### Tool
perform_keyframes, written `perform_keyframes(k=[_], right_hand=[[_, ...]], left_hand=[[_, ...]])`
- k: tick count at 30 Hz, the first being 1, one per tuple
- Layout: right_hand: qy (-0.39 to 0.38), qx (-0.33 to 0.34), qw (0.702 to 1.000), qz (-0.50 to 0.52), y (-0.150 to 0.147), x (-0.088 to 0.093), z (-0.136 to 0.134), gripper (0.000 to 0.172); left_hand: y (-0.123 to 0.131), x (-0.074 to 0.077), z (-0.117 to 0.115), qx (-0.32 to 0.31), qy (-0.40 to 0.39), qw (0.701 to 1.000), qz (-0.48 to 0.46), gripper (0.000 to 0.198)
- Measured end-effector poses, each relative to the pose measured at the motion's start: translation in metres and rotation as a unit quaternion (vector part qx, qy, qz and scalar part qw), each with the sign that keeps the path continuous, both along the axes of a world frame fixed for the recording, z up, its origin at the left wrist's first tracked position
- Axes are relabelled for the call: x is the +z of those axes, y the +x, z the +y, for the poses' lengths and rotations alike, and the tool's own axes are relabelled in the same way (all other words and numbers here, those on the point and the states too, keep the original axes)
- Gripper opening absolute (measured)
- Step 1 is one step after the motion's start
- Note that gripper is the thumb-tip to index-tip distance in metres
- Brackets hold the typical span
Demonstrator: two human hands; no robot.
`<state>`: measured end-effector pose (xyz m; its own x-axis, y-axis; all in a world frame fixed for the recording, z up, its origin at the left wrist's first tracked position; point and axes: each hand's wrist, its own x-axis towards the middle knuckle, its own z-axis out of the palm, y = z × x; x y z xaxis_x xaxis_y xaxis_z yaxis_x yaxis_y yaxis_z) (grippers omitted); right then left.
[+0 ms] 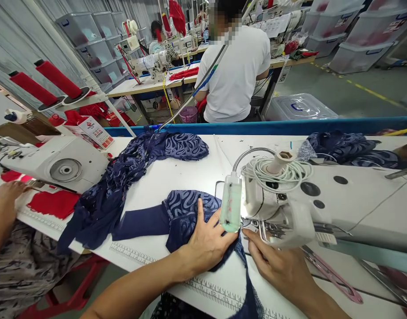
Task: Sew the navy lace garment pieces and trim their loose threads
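Note:
My left hand [208, 239] lies on a navy patterned garment piece [186, 221], fingers spread and pressing it to the white table. The piece looks like a moulded cup with a plain navy band running left. My right hand [273, 261] is beside the presser foot of a white sewing machine [289, 212], fingers bent together with the index fingertip close to the needle area. What they pinch, if anything, is hidden. A navy strip [248, 283] hangs between my hands over the table's front edge. A clear greenish guard [231, 202] covers part of the needle area and my left fingertips.
A heap of navy garments [123, 177] lies left; more navy pieces [343, 146] lie behind the machine. Pink-handled tweezers [334, 274] and scissors [389, 281] are at right. At left, a co-worker's hand [5, 199] works red fabric [52, 204]. Another person [234, 75] sits ahead.

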<state>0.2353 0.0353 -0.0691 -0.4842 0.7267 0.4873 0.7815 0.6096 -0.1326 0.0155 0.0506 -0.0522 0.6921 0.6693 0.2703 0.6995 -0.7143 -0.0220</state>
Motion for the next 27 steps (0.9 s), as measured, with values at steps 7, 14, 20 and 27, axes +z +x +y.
perform_keyframes(k=[7, 14, 20, 27], right_hand=[[0.018, 0.009, 1.0, -0.013, -0.001, 0.004, 0.001, 0.034], [-0.003, 0.01, 1.0, -0.01, -0.001, 0.009, 0.0, 0.036], [-0.004, -0.016, 0.999, 0.038, -0.008, 0.017, 0.005, 0.039], [-0.05, -0.083, 0.995, -0.001, -0.033, 0.014, -0.064, 0.018]], left_hand=[[0.004, 0.001, 0.0, 0.015, 0.002, 1.0, -0.021, 0.032], [0.004, 0.001, -0.001, 0.02, -0.011, 1.0, -0.021, 0.032], [0.002, 0.0, 0.005, 0.014, -0.003, 1.0, -0.026, 0.033], [-0.005, 0.018, -0.042, 0.003, -0.074, 0.995, -0.072, 0.028]])
